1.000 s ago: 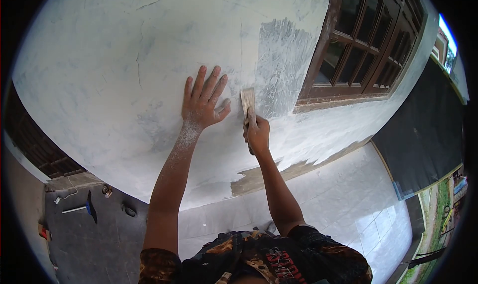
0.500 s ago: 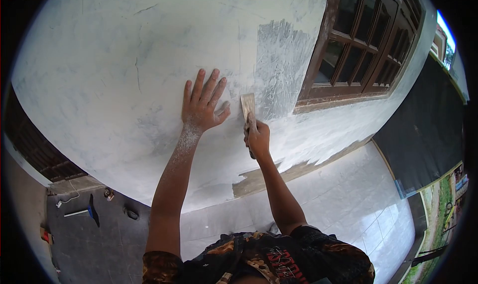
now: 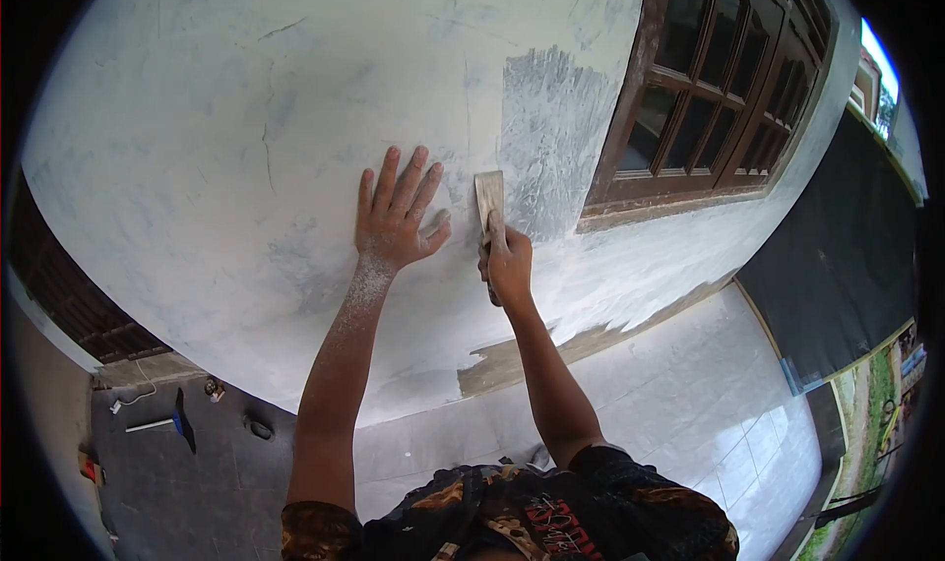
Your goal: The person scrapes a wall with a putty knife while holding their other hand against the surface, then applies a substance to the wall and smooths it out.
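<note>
Fingers spread, my left hand [image 3: 396,217] lies flat against the whitish wall [image 3: 197,128], with pale dust on its wrist and forearm. My right hand [image 3: 509,266] is wrapped round the handle of a putty knife [image 3: 489,195]. The knife's broad, dust-whitened blade points up and rests at the wall, just right of my left hand. Beside the blade is a grey, rough patch [image 3: 551,138] with a ragged top edge, lying between the knife and the window. Thin cracks and bluish-grey smears mark the wall on the left.
A brown wooden window [image 3: 709,98] is at the upper right. Below the wall runs light tiled flooring [image 3: 669,384], with bare grey-brown wall [image 3: 497,366] along its base. A dark sheet [image 3: 837,266] hangs at the right. On the darker floor at left lies a blue-headed broom-like tool [image 3: 183,423].
The putty knife and my right hand have moved slightly up along the wall. My left hand stays flat on it, a little lower in view as the camera shifts.
</note>
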{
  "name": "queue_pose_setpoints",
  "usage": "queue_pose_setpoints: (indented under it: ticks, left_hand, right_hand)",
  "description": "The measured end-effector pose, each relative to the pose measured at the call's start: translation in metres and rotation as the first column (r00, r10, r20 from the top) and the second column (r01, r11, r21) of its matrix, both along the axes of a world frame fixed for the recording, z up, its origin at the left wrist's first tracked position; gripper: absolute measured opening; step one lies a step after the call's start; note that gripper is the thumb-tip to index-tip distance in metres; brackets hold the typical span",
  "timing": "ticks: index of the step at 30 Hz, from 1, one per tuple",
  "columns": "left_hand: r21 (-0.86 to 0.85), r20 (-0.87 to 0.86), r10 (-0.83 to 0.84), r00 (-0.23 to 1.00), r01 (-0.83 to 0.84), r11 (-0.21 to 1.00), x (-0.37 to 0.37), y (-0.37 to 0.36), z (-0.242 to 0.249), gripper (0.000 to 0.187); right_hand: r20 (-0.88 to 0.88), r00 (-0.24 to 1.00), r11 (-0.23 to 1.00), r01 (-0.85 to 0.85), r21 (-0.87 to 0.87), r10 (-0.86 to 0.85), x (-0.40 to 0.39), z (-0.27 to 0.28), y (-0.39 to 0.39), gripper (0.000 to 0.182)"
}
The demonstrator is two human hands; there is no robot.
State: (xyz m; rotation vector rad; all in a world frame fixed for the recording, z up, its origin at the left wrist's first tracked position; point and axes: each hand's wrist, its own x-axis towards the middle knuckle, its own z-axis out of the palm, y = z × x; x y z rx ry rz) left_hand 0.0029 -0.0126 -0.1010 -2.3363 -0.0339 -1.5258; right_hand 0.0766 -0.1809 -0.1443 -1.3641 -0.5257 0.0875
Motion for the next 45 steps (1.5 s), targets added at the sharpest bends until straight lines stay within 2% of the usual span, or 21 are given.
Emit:
queue_pose_setpoints:
  ticks: [1, 5, 8, 10, 12, 15, 18, 19, 20, 23, 26, 27, 29, 31, 33, 40, 41, 43, 45]
  left_hand:
    - [-0.007, -0.012, 0.007, 1.000, -0.007, 1.000, -0.001, 0.000, 0.002, 0.069]
    - [0.015, 0.002, 0.018, 1.000, -0.018, 1.000, 0.001, 0.004, -0.001, 0.070]
    - [0.023, 0.028, -0.009, 1.000, 0.008, 1.000, 0.003, 0.003, -0.002, 0.070]
    - [0.007, 0.004, 0.014, 1.000, -0.014, 1.000, 0.000, 0.001, 0.000, 0.070]
    - [0.012, 0.000, 0.015, 1.000, -0.015, 1.000, 0.000, 0.001, -0.001, 0.070]
    - [0.025, 0.014, 0.007, 1.000, -0.007, 1.000, 0.001, 0.003, 0.000, 0.070]
    - [0.014, 0.015, 0.007, 1.000, -0.008, 1.000, 0.001, 0.002, 0.003, 0.070]
    - [0.003, 0.000, 0.018, 1.000, -0.018, 1.000, -0.001, -0.001, 0.001, 0.069]
    - [0.006, -0.001, 0.016, 1.000, -0.016, 1.000, 0.000, -0.001, 0.000, 0.069]
    - [0.021, 0.010, 0.009, 1.000, -0.009, 1.000, 0.000, 0.003, -0.001, 0.067]
    - [0.033, 0.032, 0.009, 0.999, -0.010, 0.999, 0.003, 0.003, -0.002, 0.067]
    - [0.023, 0.022, 0.015, 1.000, -0.015, 1.000, 0.001, 0.002, -0.001, 0.066]
    - [0.013, 0.010, 0.020, 1.000, -0.020, 1.000, 0.001, 0.000, -0.002, 0.066]
    - [0.015, 0.008, 0.022, 1.000, -0.022, 1.000, 0.000, 0.001, 0.000, 0.066]
    - [0.033, 0.022, 0.018, 1.000, -0.019, 0.999, 0.002, 0.002, -0.001, 0.066]
    - [0.025, 0.007, 0.029, 1.000, -0.029, 0.999, 0.001, 0.002, -0.001, 0.067]
    - [0.028, 0.011, 0.032, 0.999, -0.033, 0.999, 0.001, 0.003, -0.001, 0.067]
    - [0.019, 0.007, 0.032, 0.999, -0.033, 0.999, 0.002, 0.003, -0.002, 0.067]
    - [0.028, 0.021, 0.036, 0.999, -0.037, 0.999, 0.003, 0.003, -0.001, 0.067]
  right_hand:
    - [-0.001, 1.000, 1.000, 0.015, -0.015, -0.015, -0.002, 0.003, 0.000, 0.058]
    - [-0.102, 0.995, 0.997, 0.010, -0.075, -0.018, -0.008, -0.026, -0.007, 0.058]
    - [-0.132, 0.991, 0.989, 0.018, -0.147, -0.038, -0.008, -0.018, -0.009, 0.057]
    - [-0.032, 0.999, 0.999, -0.019, -0.029, 0.018, -0.002, -0.003, -0.006, 0.057]
    - [-0.024, 1.000, 1.000, -0.011, -0.022, 0.010, 0.000, -0.018, -0.003, 0.056]
    - [-0.159, 0.987, 0.995, -0.036, -0.093, 0.021, -0.016, -0.036, -0.008, 0.051]
    - [-0.048, 0.999, 0.999, -0.006, -0.047, 0.004, -0.001, -0.019, -0.001, 0.053]
    - [-0.033, 0.998, 0.998, -0.059, 0.034, 0.060, -0.002, 0.001, 0.001, 0.053]
    - [-0.034, 0.998, 0.998, -0.057, 0.037, 0.058, -0.004, -0.004, 0.000, 0.053]
    - [-0.152, 0.988, 0.997, -0.047, -0.065, 0.036, -0.011, -0.038, -0.004, 0.052]
    - [-0.079, 0.997, 0.998, -0.013, -0.055, 0.009, -0.004, -0.034, -0.002, 0.052]
    - [-0.049, 0.998, 1.000, -0.027, 0.010, 0.027, -0.004, -0.017, -0.003, 0.052]
    - [-0.019, 1.000, 1.000, -0.020, 0.016, 0.020, 0.002, -0.003, -0.001, 0.051]
    - [0.015, 1.000, 0.999, -0.016, 0.037, 0.015, 0.001, -0.009, -0.001, 0.051]
    - [-0.136, 0.991, 0.998, 0.012, -0.066, -0.020, -0.004, -0.030, -0.008, 0.055]
    - [-0.025, 1.000, 1.000, -0.003, -0.014, 0.003, 0.013, -0.002, -0.007, 0.055]
    - [-0.022, 1.000, 1.000, -0.006, -0.012, 0.006, 0.010, -0.004, -0.009, 0.055]
    - [-0.143, 0.990, 0.997, -0.007, -0.077, -0.004, 0.001, -0.014, -0.017, 0.056]
    - [-0.081, 0.997, 0.998, 0.006, -0.070, -0.011, 0.008, -0.013, -0.014, 0.054]
